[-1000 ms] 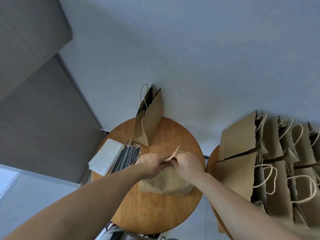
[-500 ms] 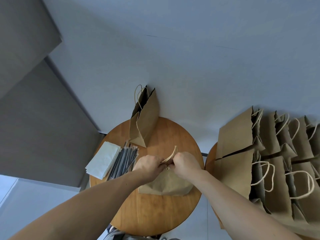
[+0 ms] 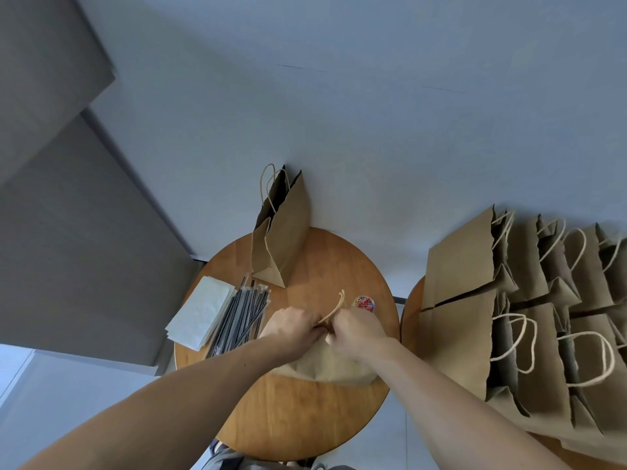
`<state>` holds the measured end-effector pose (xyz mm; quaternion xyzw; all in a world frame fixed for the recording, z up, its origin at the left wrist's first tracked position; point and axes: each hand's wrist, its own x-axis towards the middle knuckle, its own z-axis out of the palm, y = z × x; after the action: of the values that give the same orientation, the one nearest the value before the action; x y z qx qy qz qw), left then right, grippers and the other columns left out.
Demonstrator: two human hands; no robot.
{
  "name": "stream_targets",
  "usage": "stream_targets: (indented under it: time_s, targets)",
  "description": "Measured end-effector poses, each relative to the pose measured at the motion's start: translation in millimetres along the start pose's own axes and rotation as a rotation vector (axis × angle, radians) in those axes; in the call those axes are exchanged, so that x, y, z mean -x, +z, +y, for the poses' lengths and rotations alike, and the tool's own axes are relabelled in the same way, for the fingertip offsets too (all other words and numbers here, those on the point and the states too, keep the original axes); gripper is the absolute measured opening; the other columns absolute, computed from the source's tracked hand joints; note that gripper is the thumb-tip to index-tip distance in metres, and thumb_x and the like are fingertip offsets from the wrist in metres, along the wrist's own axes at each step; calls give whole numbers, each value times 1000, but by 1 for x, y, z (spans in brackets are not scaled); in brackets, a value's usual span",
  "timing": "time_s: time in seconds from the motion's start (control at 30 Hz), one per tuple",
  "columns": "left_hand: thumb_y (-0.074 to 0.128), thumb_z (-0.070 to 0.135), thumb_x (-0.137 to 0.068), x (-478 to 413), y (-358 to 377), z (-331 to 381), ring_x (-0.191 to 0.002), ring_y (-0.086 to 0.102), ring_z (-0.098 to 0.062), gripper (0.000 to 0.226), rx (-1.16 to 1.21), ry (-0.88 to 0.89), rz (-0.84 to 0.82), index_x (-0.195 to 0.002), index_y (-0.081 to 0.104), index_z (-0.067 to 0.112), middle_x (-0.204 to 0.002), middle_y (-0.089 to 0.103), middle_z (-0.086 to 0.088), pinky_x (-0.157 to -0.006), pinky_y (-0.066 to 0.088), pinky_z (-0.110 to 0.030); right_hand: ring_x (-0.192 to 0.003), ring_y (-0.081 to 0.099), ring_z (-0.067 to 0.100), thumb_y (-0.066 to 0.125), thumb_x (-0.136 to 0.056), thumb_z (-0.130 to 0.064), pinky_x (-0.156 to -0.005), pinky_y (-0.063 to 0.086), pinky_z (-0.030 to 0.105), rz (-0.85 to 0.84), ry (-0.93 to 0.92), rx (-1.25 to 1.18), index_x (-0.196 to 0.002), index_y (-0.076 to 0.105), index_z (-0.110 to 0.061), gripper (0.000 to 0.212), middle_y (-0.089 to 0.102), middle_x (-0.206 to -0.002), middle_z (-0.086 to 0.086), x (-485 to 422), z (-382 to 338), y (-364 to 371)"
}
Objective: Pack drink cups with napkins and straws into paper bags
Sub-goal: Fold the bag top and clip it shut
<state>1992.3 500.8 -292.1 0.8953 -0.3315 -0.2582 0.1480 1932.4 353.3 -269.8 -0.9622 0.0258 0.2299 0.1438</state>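
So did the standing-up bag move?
No. The standing bag keeps its place on the round table, its near corner still right beside the far ends of the straws.

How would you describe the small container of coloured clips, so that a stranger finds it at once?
Start at the round wooden table with the napkins and straws. Near its right edge, just beyond the right hand, sits a small round container of clips. It is the only brightly coloured thing among brown paper bags.
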Motion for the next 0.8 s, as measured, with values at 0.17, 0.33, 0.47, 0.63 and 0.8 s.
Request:
stream_targets:
  time_s: [0.17, 0.33, 0.47, 0.63, 0.8]
  targets:
    - [50, 41, -97, -1, -6, 3, -93, 64, -23, 27, -25, -21, -46, -108, 69, 25, -100, 70, 0, -81, 53, -40, -68, 57, 22, 57, -89, -29, -56, 41, 32, 26, 30, -58, -60, 47, -19, 32, 49, -60, -3, 2, 5, 3]
    - [59, 39, -87, -3, -22, -2, -84, 65, -18, 18, 59, -70, -111, -99, 65, 27, -90, 68, 3, -69, 53, -33, -87, 58, 3, 69, -87, -31, -77, 52, 28, 359, -52, -318, -95, 68, -21, 13, 58, -97, -17, 19, 16, -1]
    - [64, 35, -84, 7, -26, -23, -88, 65, -12, 28, 25, -96, -195, -111, 64, 32, -99, 68, 8, -74, 56, -28, -92, 51, -2, 75, -76, -48, -78, 50, 20, 455, 36, -298, -106, 58, -30, 39, 50, -104, -22, 48, 46, 12]
    - [54, 37, -95, 14, -25, -31, -86, 64, -18, 17, -81, -80, -210, -90, 65, 26, -84, 65, 5, -64, 49, -28, -92, 58, 11, 63, -86, -47, -69, 40, 23, 85, 172, -285, -100, 59, -16, 34, 59, -94, -9, 55, 58, 37]
    - [52, 42, -100, 22, -51, -30, -95, 65, -15, 28, -148, 30, -95, -116, 69, 28, -105, 72, 6, -78, 53, -29, -78, 62, 15, 58, -95, -41, -67, 47, 29, 269, 123, -227, -92, 65, -14, 28, 67, -82, -2, 52, 58, 17]
